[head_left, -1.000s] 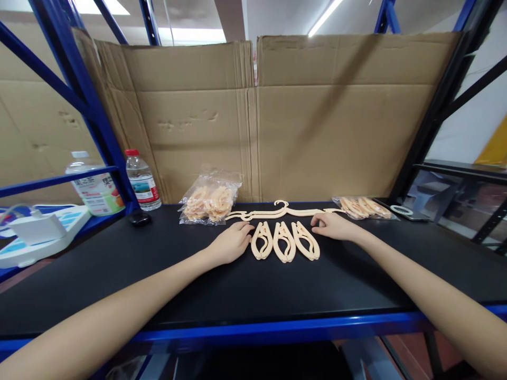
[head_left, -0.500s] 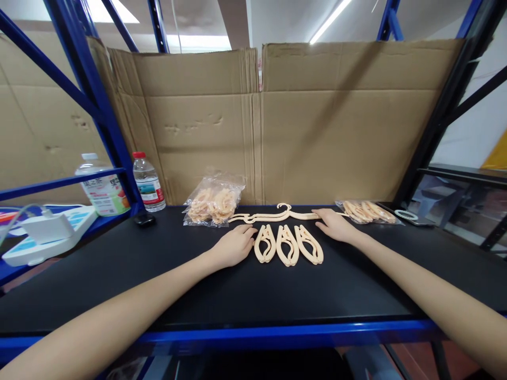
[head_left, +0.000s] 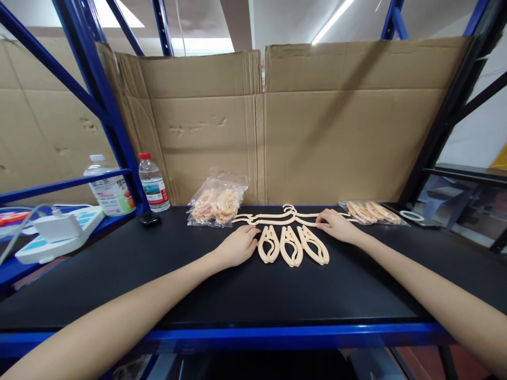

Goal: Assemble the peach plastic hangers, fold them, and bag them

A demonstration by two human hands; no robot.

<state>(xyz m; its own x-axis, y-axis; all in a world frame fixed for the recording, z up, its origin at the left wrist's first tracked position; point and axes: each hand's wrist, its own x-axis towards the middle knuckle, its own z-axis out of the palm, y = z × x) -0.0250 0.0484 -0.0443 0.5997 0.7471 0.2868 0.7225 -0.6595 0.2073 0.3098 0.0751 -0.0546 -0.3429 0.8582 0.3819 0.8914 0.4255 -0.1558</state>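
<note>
Two unfolded beige plastic hangers (head_left: 273,221) lie one behind the other, partly overlapping, with their hooks near the middle. My right hand (head_left: 336,226) is at their right side, its thumb and fingers closed on the front hanger's arm. In front of them lie three folded hangers in a row: a left one (head_left: 263,256), a middle one (head_left: 286,257) and a right one (head_left: 324,256). My left hand (head_left: 236,247) rests palm down, loosely bent and open, its fingertips beside the left folded hanger; whether they touch it I cannot tell.
Behind my left hand sits a clear bag of folded hangers (head_left: 216,203); another bag (head_left: 370,212) lies at the back right by a phone (head_left: 425,221). At left are a water bottle (head_left: 153,184), a larger bottle (head_left: 109,190) and a power strip (head_left: 63,237). Cardboard (head_left: 336,126) closes the back.
The front unfolded hanger has come slightly toward me, so a gap shows between the two. My right hand's fingers have drawn in around its arm. My left hand stays beside the folded hangers.
</note>
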